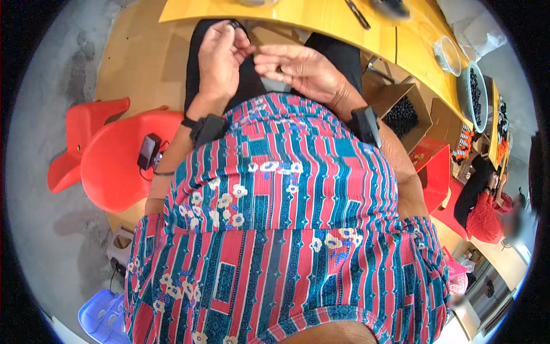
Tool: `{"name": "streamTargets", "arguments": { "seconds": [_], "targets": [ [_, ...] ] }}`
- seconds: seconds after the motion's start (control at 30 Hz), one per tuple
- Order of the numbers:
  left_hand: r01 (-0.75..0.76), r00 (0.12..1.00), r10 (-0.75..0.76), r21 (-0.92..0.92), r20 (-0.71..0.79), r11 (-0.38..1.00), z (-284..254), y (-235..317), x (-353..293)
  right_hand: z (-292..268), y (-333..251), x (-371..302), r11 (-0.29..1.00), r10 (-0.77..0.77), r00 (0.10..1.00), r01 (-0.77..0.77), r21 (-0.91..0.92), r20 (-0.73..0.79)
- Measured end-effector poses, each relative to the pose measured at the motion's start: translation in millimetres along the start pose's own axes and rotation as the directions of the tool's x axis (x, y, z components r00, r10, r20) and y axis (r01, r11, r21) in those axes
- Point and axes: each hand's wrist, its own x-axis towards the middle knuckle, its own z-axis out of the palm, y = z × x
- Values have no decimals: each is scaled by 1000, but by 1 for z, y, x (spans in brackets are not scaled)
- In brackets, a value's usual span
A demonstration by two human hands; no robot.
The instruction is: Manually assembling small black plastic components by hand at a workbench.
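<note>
Over the lap, just below the near edge of the yellow table (381,35) — both hands up, close together, fingertips nearly meeting. Left hand (220,62): fingers curled, thumb in, closed on a small black piece (234,24) that pokes out at the top; too small to tell what it is. Right hand (301,71): fingers bent loosely toward the left, dark spot between them; can't tell if it's gripping a part or that's just shadow. Black device on each wrist. Black trousers (197,57) under the hands.

On the right: open cardboard box (425,103) with a heap of black parts (401,116) inside, below table level. Up on the table, pale blue basin (484,103) holding more black parts, clear tub (447,55) just beside it, slim black tool (358,14) near the near edge. Orange-and-black parts (463,141) lie past the box, co-worker in red (486,221) seated farther along.

On the left: red chair (114,172) with a dark cabled gadget (150,151) on it — second red chair (80,140) right behind, blue stool (103,315) lower down.
</note>
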Motion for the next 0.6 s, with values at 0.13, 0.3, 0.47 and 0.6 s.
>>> {"name": "streamTargets", "arguments": {
  "seconds": [0.13,0.3,0.47,0.6],
  "targets": [
    [70,989,-71,14,126,997,32,55,10,45,-59,8,998,-61,982,57,-28,-180],
    [81,976,-76,-17,202,997,40,63,2,51,-80,-2,968,-243,882,190,-166,-404],
    [108,955,-97,-25,282,994,47,67,7,40,-100,-5,918,-366,791,221,-330,-490],
    [160,935,-120,-95,334,983,62,69,17,30,-121,-5,882,-449,713,259,-392,-538]
  ]
}}
